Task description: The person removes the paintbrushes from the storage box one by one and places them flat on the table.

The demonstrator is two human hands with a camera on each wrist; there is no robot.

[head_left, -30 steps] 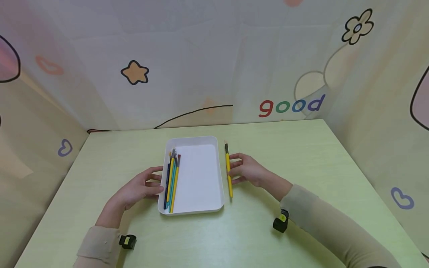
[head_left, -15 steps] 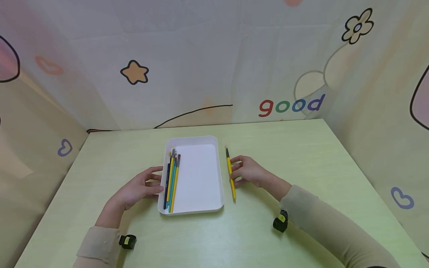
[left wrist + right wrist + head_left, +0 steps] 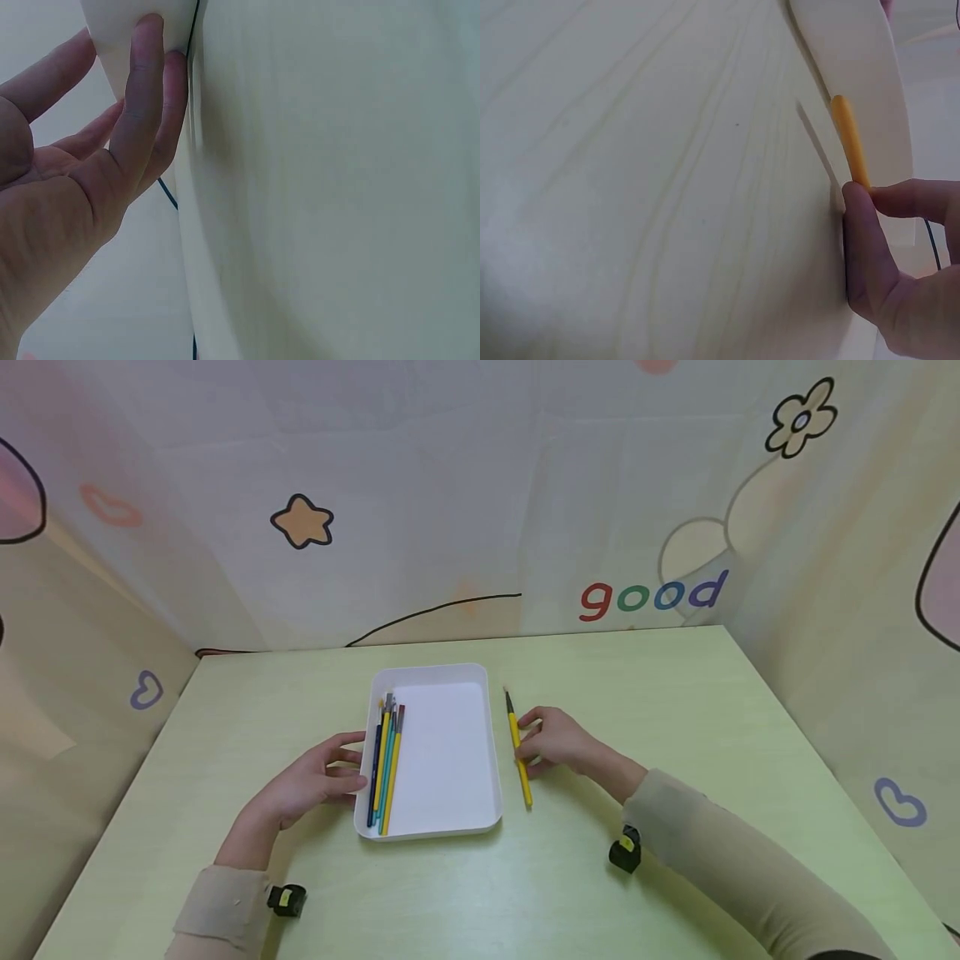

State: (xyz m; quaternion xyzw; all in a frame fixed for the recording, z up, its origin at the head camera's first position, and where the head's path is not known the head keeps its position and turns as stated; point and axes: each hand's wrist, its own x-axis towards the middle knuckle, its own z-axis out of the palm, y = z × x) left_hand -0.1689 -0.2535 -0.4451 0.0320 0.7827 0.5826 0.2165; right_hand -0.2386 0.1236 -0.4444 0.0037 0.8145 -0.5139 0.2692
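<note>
A white rectangular tray (image 3: 447,756) lies on the table, with several paintbrushes (image 3: 387,770), dark blue, teal and yellow, side by side along its left wall. My left hand (image 3: 311,783) touches the tray's outer left side; in the left wrist view its fingertips (image 3: 148,34) rest against the tray wall (image 3: 112,30). To the right of the tray, my right hand (image 3: 558,743) pinches a yellow paintbrush (image 3: 526,787) with a dark ferrule, its bristles pointing to the far side. The right wrist view shows thumb and finger around its yellow handle (image 3: 847,135), close over the table.
The pale green wooden table (image 3: 637,677) ends at a printed cloth backdrop (image 3: 435,527), with cloth at both sides too. A small black wrist camera (image 3: 287,901) sits at the left cuff and another black camera (image 3: 626,850) at the right.
The yellow paintbrush in my right hand has shifted slightly right and toward me, and now slants more, its handle end swung rightward. The left hand and tray have stayed put.
</note>
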